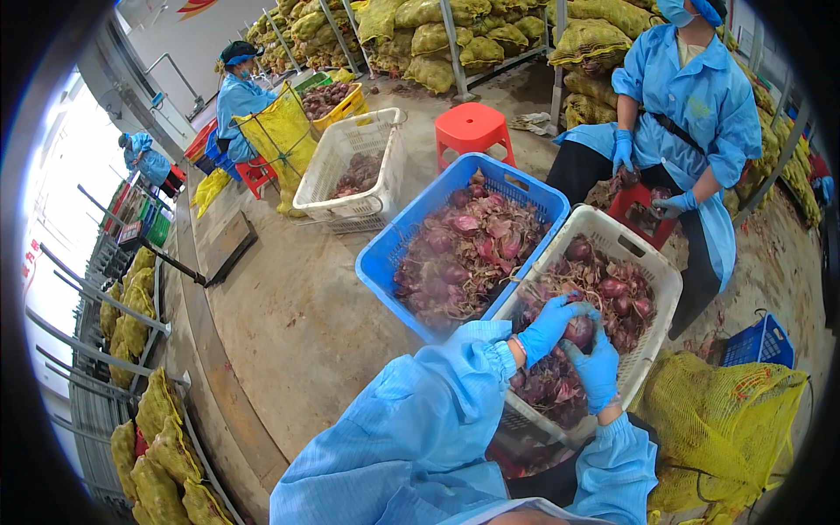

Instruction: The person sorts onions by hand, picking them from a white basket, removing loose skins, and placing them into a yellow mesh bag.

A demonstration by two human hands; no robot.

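a single round onion (578, 331), dark purple-red with a slight sheen, is held between the left hand (549, 327) and the right hand (597, 367), whose fingers hide part of its outline. which way its stem and root ends point cannot be made out. it sits above the white crate (670, 302), over a heap of loose onions (641, 306) of the same purple-red, lying at all angles among dry, tan stems and papery skins.
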